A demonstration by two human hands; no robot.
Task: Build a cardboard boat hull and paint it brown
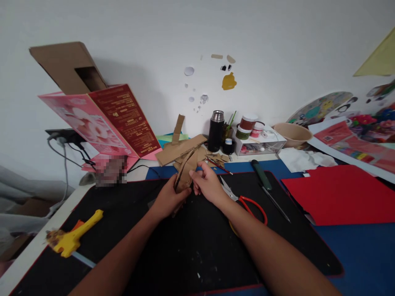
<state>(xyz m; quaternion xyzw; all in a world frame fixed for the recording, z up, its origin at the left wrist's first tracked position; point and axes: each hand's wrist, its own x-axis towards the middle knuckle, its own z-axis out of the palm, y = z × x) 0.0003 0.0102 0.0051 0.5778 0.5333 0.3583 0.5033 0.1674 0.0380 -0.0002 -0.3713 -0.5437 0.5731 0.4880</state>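
Note:
Between my hands, above the black mat (173, 255), is a folded piece of brown cardboard (186, 170), tilted upward with a dark open edge. My left hand (169, 196) is closed around its lower left side, thumb across the front. My right hand (207, 183) pinches the cardboard's right edge with curled fingers. Beside my right wrist lie scissors (254, 207) with red handles, partly hidden under the forearm. A utility knife (261, 174) with a dark green handle and a thin dark rod (275, 202) rest further right.
A yellow glue gun (72, 238) lies at left. Cardboard scraps (182, 148), a black thermos (216, 131) and paint jars (247, 122) on a white box (261, 146) line the wall. Red sheets (345, 195) lie right; a pink box (101, 123) stands left.

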